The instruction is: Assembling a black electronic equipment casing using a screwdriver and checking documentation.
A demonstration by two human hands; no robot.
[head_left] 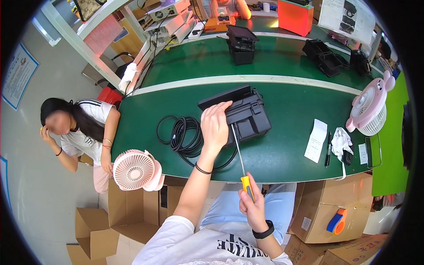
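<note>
We see the right grip (251, 204) closed firmly around the handle of a screwdriver (240, 163), its long shaft angled up and forward to the near side of a black box (252, 119). The left grip (215, 126) lies palm down on the box's near left part, fingers fairly straight and together; we cannot tell whether it clasps something or only presses.

The box sits in front of the person on the green tabletop (282, 161), set at a slant, with a long flap (225, 98) standing out along its far left side. We judge the step in hand to be screwdriver work on the box; the next move seems to call for a steady box and a tip kept in line as the handle turns.

A black cable (179, 134) is coiled just left of the box. Well to the right are a paper slip (315, 141), a pen (328, 150) and a pink fan (369, 104).

The left palm hides part of the box and whatever lies beneath. The tip's contact is too small to make out, so we can see no screw. The cable's far end is hard to trace.
</note>
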